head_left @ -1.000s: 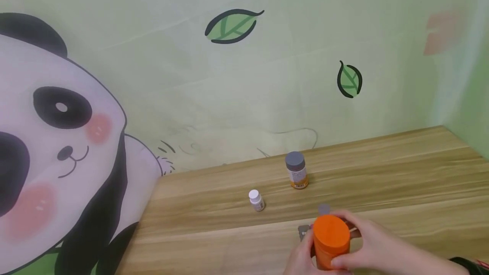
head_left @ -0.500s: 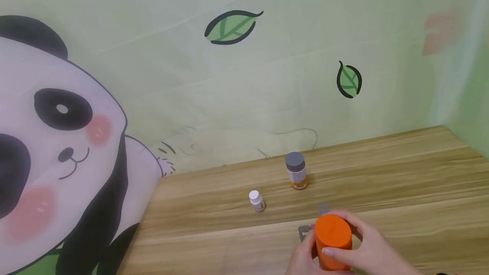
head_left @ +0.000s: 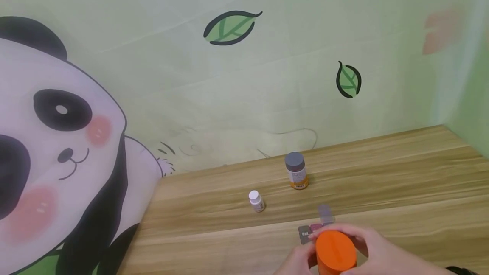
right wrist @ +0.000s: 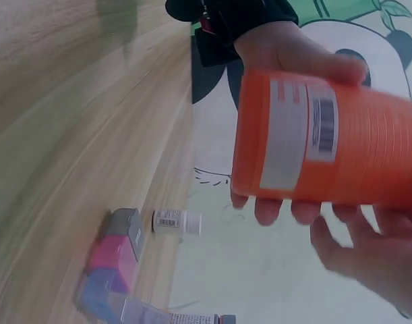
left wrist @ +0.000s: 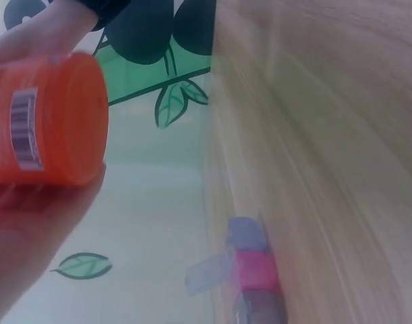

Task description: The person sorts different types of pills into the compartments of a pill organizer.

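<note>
Head view, principal item: one orange bottle [head_left: 336, 251], round end uppermost, held clear of the table [head_left: 198, 198] near its front edge of view.
Left hand [head_left: 299, 261]: fingers curled about the bottle's left side, closed to its width.
Right hand [head_left: 376, 247]: curled round the opposite side, fingers and thumb likewise closed to the bottle's width; dark cuff [head_left: 460, 270] at the wrist.
Right wrist view: white label [right wrist: 286, 135] with barcode on the bottle's side.
Pill organizer, on the table just beyond the hands: grey compartment [head_left: 304, 234] lettered "Wed"; pink compartment [right wrist: 114, 256] adjoining; blue-violet compartment [right wrist: 103, 291] next in row, a translucent flap [left wrist: 209, 273] projecting alongside.
Small white bottle [head_left: 257, 201]: upright, white cap.
Dark-capped bottle [head_left: 296, 170]: upright, pale label, orange lower band, farther back.
Backdrop [head_left: 282, 75]: pale green, printed with panda and leaves.
</note>
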Available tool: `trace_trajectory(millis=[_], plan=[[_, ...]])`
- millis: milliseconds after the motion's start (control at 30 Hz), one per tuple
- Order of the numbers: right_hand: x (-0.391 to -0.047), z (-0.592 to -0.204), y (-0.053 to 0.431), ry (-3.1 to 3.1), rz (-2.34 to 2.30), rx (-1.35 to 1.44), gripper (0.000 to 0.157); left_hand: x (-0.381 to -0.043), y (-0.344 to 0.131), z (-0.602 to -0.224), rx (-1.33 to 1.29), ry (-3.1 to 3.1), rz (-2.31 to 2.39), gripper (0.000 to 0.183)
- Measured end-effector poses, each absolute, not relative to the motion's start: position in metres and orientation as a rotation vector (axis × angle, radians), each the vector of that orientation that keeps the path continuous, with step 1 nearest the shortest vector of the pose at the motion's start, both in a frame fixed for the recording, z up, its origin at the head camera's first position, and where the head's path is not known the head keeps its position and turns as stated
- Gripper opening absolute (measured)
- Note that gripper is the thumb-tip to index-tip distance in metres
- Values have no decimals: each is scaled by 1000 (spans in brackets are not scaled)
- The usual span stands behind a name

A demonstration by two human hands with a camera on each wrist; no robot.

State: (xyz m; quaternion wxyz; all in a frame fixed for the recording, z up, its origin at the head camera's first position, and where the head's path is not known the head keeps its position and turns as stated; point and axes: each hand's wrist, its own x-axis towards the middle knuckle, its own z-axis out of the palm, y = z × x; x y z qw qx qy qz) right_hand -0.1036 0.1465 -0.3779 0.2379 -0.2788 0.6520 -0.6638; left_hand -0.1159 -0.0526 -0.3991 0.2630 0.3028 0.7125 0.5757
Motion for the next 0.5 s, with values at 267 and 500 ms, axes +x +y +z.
trace_trajectory(millis=[267,500], plan=[[-108,-381,151,1678,-1837,-822,49,-117,-58,-396,931,1772,1565,45],[-119,-390,154,1674,-1946,-1331,46,-115,-62,-393,885,1710,1618,48]])
